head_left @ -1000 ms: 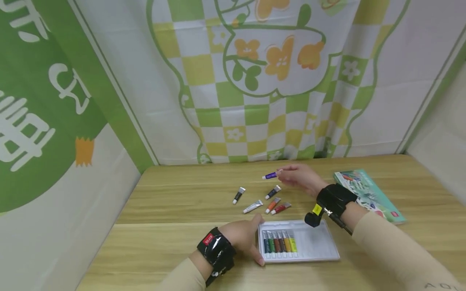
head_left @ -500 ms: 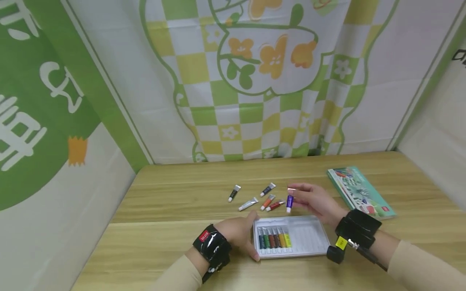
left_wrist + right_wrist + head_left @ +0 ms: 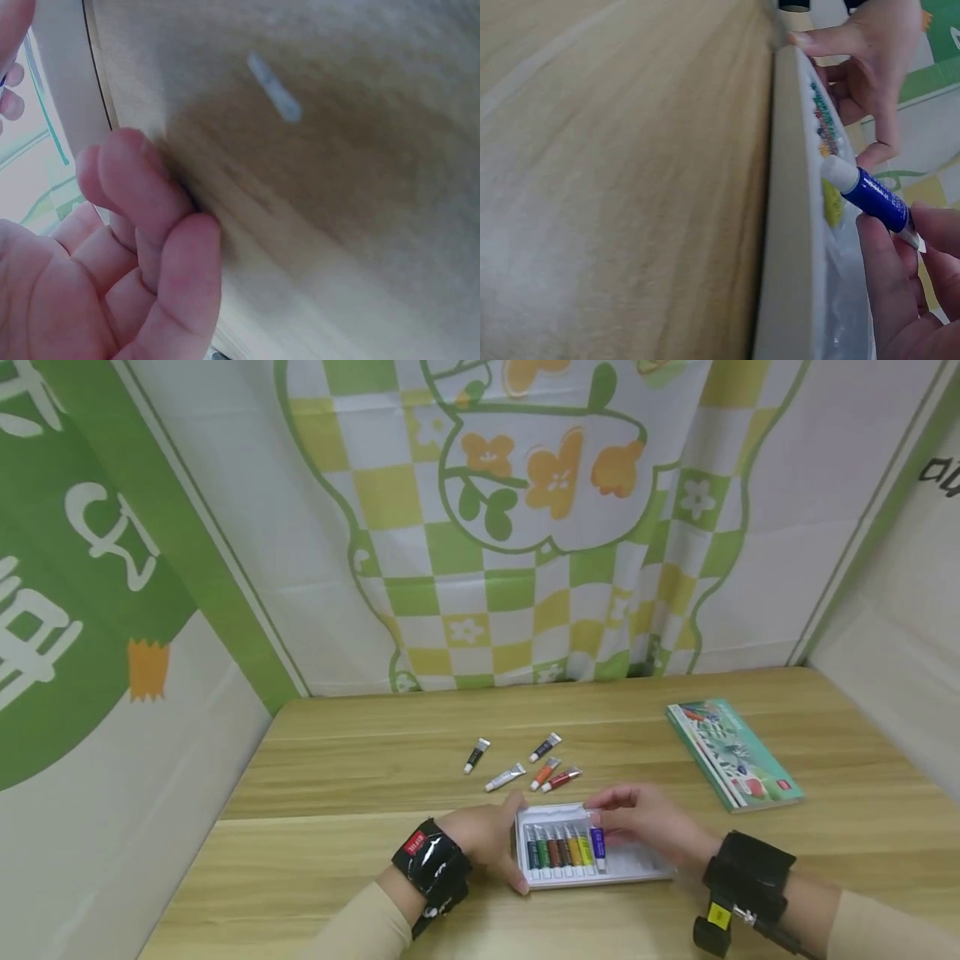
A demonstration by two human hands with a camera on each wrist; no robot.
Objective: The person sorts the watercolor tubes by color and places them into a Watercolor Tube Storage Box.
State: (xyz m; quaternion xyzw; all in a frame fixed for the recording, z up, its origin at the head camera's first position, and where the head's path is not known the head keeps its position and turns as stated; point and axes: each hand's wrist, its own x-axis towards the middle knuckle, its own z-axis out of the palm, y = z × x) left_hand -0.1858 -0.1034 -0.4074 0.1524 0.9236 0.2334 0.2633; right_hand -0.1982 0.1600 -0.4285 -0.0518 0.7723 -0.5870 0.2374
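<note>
A white plastic tray [image 3: 637, 862] lies on the table with a row of small paint tubes [image 3: 558, 847] in its left part. My left hand [image 3: 486, 839] holds the tray's left end, thumb at the near corner and fingers at the far one. With my right hand [image 3: 651, 821] I pinch a violet-blue paint tube [image 3: 597, 847] by its crimped end. In the head view it appears beside the yellow tube, white cap toward me. The right wrist view shows this tube [image 3: 879, 199] tilted above the tray's inside, thumb and fingertips at its end.
Beyond the tray lie loose paint tubes: black [image 3: 476, 756], white [image 3: 506, 777], dark blue [image 3: 545, 747], orange [image 3: 545, 774] and red [image 3: 562, 779]. A flat teal printed box or book [image 3: 735, 753] lies at the right. A patterned curtain [image 3: 525, 610] hangs behind the table.
My right hand has brought the violet-blue tube from the far side of the table toward me to the tray, turning its cap toward me. The left hand keeps its hold on the tray.
</note>
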